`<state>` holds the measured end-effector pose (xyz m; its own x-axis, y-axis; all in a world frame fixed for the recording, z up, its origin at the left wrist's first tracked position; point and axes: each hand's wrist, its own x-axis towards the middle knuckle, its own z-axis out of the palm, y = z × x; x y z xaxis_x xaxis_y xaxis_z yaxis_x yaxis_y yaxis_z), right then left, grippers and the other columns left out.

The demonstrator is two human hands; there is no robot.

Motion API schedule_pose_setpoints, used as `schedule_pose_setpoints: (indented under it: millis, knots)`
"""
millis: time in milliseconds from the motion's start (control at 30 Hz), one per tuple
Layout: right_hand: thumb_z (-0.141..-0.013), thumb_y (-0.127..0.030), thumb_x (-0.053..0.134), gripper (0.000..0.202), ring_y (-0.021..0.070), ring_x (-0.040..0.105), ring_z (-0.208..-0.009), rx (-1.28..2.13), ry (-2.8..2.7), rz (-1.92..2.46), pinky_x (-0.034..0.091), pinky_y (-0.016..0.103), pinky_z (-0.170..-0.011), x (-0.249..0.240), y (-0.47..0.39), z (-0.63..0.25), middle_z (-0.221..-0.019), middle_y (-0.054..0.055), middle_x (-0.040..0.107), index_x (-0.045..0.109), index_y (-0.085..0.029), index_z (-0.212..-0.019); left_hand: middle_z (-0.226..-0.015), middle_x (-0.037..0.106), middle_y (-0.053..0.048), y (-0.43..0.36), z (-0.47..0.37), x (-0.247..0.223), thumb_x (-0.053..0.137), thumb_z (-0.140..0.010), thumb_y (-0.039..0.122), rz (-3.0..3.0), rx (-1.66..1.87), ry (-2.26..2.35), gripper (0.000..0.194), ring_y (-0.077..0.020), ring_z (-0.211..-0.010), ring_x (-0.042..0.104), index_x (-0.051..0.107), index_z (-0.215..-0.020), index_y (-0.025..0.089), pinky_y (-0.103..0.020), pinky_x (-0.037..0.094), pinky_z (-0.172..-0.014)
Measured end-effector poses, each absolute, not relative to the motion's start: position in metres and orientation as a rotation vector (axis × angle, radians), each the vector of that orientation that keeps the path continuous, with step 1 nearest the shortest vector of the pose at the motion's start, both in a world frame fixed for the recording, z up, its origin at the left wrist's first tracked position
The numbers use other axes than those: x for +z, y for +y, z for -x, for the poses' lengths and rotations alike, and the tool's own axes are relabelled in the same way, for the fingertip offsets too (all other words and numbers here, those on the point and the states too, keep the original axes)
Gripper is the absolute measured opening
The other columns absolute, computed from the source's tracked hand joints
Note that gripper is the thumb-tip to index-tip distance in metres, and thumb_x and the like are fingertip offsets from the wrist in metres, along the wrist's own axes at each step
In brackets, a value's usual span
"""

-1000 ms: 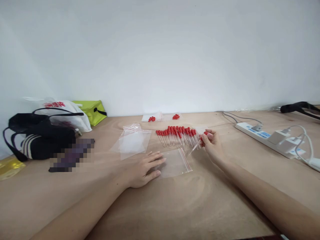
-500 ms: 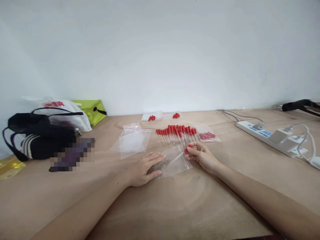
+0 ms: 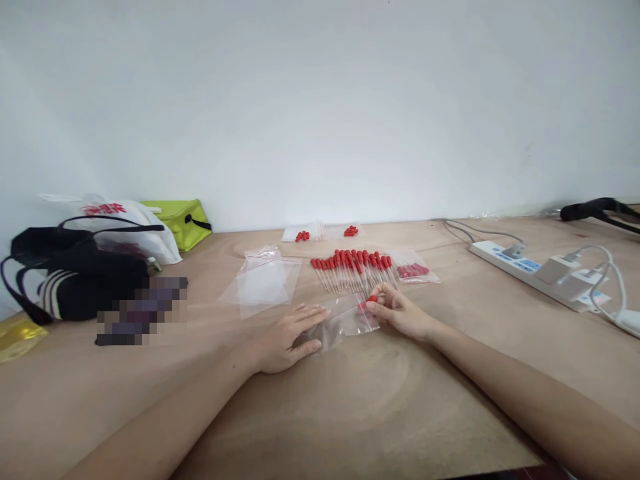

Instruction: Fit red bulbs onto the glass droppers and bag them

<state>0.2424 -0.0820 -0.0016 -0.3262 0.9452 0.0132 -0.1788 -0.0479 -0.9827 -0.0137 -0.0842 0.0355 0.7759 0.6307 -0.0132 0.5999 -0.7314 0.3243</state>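
My left hand (image 3: 293,338) lies flat on the closed end of a clear zip bag (image 3: 345,328), its fingers stretched out. At the bag's mouth, my right hand (image 3: 400,312) pinches red-bulbed droppers (image 3: 371,299) by their bulbs. The thin stems are inside the bag, and one bulb shows through the plastic near the opening. How many are pinched I cannot tell. Just beyond lies a row of droppers (image 3: 353,261), bulbs pointing away from me. A filled bag (image 3: 414,270) of droppers rests to the right of the row.
Flat zip bags (image 3: 267,280) are piled left of the row. Two more filled bags (image 3: 303,236) sit by the wall. A power strip (image 3: 530,272) with chargers and cables is on the right. A black bag (image 3: 90,287), a white plastic bag (image 3: 145,227) and a green bag (image 3: 183,223) stand at left.
My right hand has shifted slightly left, pushing the droppers farther into the bag. The bag's mouth now covers part of the bulbs. My left hand stays on the bag.
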Motion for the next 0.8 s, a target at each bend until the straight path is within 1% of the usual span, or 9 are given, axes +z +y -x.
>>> schedule_pose_setpoints:
  millis: [100,167,300,367,433,533,667,733,800]
  knots:
    - [-0.054,-0.032,0.074,0.033,0.0059,0.05,-0.052,1.455,-1.412,0.974,0.039,0.019,-0.053,-0.003,-0.08,-0.24,-0.059,-0.006,0.057,0.049,-0.018,-0.07,-0.134,0.036,-0.005,-0.084,0.014,0.036,0.039,-0.085,0.037,-2.653,0.16,0.948,0.049,-0.0205,-0.125,0.03,0.031,-0.131,0.022,-0.041,0.024,-0.103]
    - [-0.053,-0.034,0.074,0.03,0.0072,0.05,-0.053,1.402,-1.45,1.031,0.04,0.021,-0.054,-0.004,-0.08,-0.237,-0.06,-0.005,0.057,0.054,-0.017,-0.068,-0.134,0.038,-0.006,-0.084,0.014,0.035,0.041,-0.085,0.037,-2.65,0.198,0.947,0.049,-0.0208,-0.124,0.031,0.033,-0.13,0.021,-0.041,0.026,-0.103]
    - [-0.066,-0.04,0.062,0.024,0.0096,0.049,-0.057,1.204,-1.723,1.074,0.039,0.023,-0.054,-0.004,-0.081,-0.236,-0.064,0.0,0.057,0.062,-0.016,-0.067,-0.13,0.043,-0.006,-0.082,0.017,0.032,0.044,-0.083,0.038,-2.656,0.285,0.955,0.044,-0.0217,-0.121,0.037,0.043,-0.124,0.021,-0.04,0.031,-0.1]
    - [-0.072,-0.038,0.057,0.025,0.01,0.049,-0.061,1.046,-1.925,1.042,0.038,0.023,-0.056,-0.003,-0.082,-0.239,-0.067,0.001,0.055,0.063,-0.016,-0.062,-0.128,0.046,-0.006,-0.08,0.018,0.031,0.045,-0.083,0.037,-2.663,0.286,0.942,0.04,-0.0213,-0.119,0.04,0.048,-0.12,0.022,-0.039,0.033,-0.099]
    - [-0.075,-0.034,0.053,0.025,0.0106,0.05,-0.064,0.944,-2.045,1.027,0.039,0.023,-0.059,0.0,-0.079,-0.245,-0.071,0.002,0.056,0.062,-0.016,-0.06,-0.127,0.047,-0.005,-0.08,0.018,0.03,0.045,-0.083,0.036,-2.665,0.277,0.931,0.037,-0.0209,-0.118,0.041,0.052,-0.117,0.023,-0.039,0.033,-0.099]
    - [-0.074,-0.028,0.051,0.018,0.011,0.051,-0.061,0.824,-1.993,1.204,0.039,0.023,-0.056,0.005,-0.064,-0.256,-0.067,0.002,0.058,0.06,-0.016,-0.064,-0.128,0.046,-0.005,-0.079,0.017,0.029,0.042,-0.085,0.035,-2.659,0.276,0.933,0.035,-0.0204,-0.119,0.04,0.052,-0.116,0.023,-0.038,0.033,-0.099]
    - [-0.068,-0.024,0.054,0.009,0.012,0.052,-0.06,0.413,-1.744,1.562,0.038,0.022,-0.056,0.014,-0.026,-0.263,-0.066,0.002,0.06,0.057,-0.016,-0.068,-0.13,0.043,-0.003,-0.078,0.017,0.029,0.034,-0.088,0.031,-2.641,0.243,0.946,0.034,-0.0183,-0.121,0.036,0.05,-0.118,0.025,-0.038,0.031,-0.1]
    - [-0.067,-0.025,0.055,0.011,0.013,0.054,-0.063,0.273,-1.681,1.666,0.039,0.023,-0.059,0.017,-0.004,-0.261,-0.068,0.003,0.061,0.058,-0.015,-0.072,-0.131,0.042,-0.003,-0.078,0.017,0.029,0.035,-0.088,0.031,-2.642,0.232,0.943,0.035,-0.0185,-0.122,0.035,0.049,-0.12,0.025,-0.039,0.029,-0.101]
    - [-0.068,-0.027,0.055,0.019,0.015,0.056,-0.07,0.232,-1.635,1.741,0.04,0.024,-0.065,0.018,0.016,-0.256,-0.074,0.006,0.062,0.061,-0.014,-0.079,-0.131,0.041,-0.004,-0.078,0.017,0.029,0.037,-0.087,0.032,-2.643,0.218,0.94,0.036,-0.0193,-0.122,0.035,0.048,-0.121,0.024,-0.039,0.028,-0.101]
